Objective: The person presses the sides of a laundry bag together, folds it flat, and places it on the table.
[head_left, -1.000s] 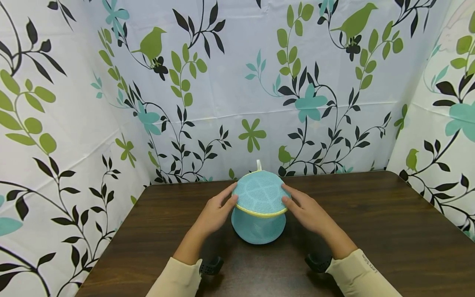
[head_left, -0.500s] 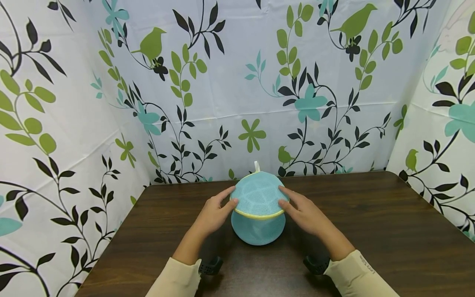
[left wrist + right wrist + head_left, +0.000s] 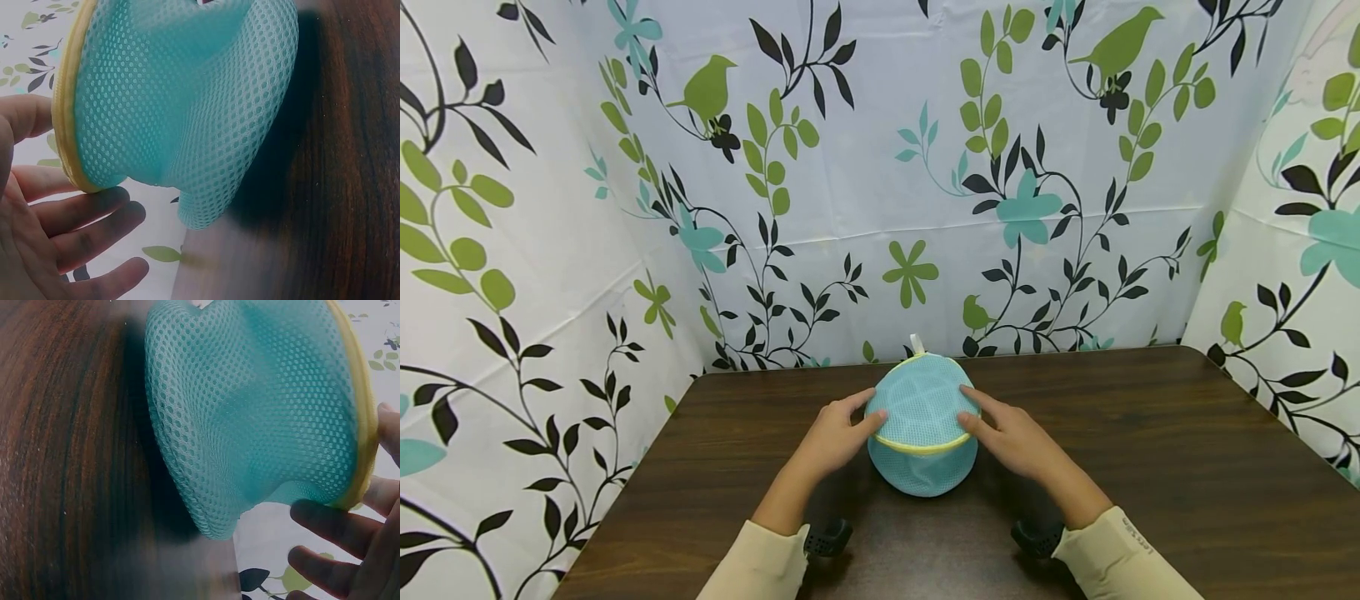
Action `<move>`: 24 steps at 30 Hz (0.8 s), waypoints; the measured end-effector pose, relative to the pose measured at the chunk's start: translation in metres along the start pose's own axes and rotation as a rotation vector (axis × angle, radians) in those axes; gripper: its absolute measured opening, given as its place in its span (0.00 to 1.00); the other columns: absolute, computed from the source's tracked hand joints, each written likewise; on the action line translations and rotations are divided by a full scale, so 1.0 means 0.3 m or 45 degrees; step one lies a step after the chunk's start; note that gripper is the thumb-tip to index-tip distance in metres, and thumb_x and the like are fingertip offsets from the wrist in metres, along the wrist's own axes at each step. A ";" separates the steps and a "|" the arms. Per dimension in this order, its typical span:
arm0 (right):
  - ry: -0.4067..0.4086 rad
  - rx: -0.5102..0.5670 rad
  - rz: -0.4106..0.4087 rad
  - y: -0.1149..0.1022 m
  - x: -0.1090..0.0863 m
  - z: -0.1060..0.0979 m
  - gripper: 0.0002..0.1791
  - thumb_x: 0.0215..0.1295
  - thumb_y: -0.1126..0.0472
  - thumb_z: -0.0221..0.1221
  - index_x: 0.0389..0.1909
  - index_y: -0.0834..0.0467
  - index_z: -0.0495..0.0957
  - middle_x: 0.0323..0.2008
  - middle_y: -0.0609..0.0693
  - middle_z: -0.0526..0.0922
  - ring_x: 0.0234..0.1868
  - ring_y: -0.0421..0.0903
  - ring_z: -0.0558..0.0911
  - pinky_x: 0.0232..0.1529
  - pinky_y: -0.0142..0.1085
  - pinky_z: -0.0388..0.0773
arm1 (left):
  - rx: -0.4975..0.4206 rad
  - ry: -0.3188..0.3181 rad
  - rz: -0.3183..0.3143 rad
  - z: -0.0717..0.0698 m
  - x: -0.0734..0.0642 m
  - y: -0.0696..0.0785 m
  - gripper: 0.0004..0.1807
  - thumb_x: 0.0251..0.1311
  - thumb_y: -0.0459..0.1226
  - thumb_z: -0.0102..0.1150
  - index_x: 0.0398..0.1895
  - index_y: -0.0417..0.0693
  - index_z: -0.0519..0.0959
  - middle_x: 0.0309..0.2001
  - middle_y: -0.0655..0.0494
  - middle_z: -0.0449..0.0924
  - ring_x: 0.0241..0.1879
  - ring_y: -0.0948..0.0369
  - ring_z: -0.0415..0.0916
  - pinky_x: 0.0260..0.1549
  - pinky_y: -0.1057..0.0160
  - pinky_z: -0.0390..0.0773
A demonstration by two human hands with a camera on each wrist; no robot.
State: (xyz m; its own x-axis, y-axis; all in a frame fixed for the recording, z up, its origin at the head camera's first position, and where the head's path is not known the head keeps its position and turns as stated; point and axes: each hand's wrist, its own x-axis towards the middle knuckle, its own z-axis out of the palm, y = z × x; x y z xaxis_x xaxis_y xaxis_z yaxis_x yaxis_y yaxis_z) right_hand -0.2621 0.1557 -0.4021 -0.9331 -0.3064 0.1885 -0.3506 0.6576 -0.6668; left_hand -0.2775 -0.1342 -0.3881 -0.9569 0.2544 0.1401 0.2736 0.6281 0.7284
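A teal mesh laundry bag (image 3: pixel 923 475) with yellow trim and a white tab stands on the table, its round top tilted toward me. On its left, my left hand (image 3: pixel 835 437) holds the rim. My right hand (image 3: pixel 1017 435) holds the opposite side, thumb and index finger on the top. In the left wrist view, the left fingers (image 3: pixel 94 234) spread beside the yellow rim, some below it. The right wrist view shows the mesh side creased inward, with right fingers (image 3: pixel 337 531) under the rim. The bag's contents, if any, cannot be seen.
The dark wooden table (image 3: pixel 1150 467) extends to both sides of the bag. Behind and beside it hangs a white cloth (image 3: pixel 865 200) printed with leaves and birds. A black wrist device (image 3: pixel 827 537) sits under each forearm.
The bag's top has sunk lower and come slightly nearer, its white tab leaning left. Both hands have moved down with it, the right one also a little inward.
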 end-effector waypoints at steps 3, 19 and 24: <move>-0.025 0.002 0.033 0.004 0.001 0.003 0.36 0.73 0.37 0.47 0.74 0.52 0.62 0.70 0.59 0.68 0.70 0.60 0.68 0.66 0.60 0.65 | 0.003 -0.016 -0.012 0.002 0.001 -0.003 0.33 0.67 0.55 0.55 0.70 0.47 0.69 0.66 0.47 0.72 0.67 0.49 0.68 0.62 0.41 0.69; -0.037 -0.029 0.039 0.028 0.007 0.020 0.35 0.71 0.38 0.52 0.70 0.54 0.68 0.68 0.60 0.71 0.69 0.61 0.69 0.65 0.61 0.65 | 0.028 -0.101 -0.018 0.013 -0.004 -0.005 0.37 0.66 0.54 0.58 0.72 0.43 0.66 0.68 0.45 0.70 0.69 0.48 0.66 0.65 0.41 0.66; 0.035 0.047 0.024 0.027 0.010 0.025 0.29 0.70 0.41 0.55 0.64 0.56 0.73 0.67 0.59 0.70 0.69 0.60 0.67 0.66 0.61 0.64 | -0.012 -0.156 0.006 0.018 -0.003 -0.003 0.45 0.63 0.56 0.60 0.75 0.42 0.59 0.73 0.45 0.63 0.71 0.49 0.61 0.67 0.43 0.64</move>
State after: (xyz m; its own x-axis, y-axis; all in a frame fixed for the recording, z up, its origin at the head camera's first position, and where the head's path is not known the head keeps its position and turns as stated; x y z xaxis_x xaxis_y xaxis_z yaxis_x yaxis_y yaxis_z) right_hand -0.2671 0.1549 -0.4123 -0.9414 -0.2748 0.1953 -0.3305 0.6372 -0.6962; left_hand -0.2763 -0.1312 -0.3925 -0.9363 0.3458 0.0609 0.2766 0.6197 0.7345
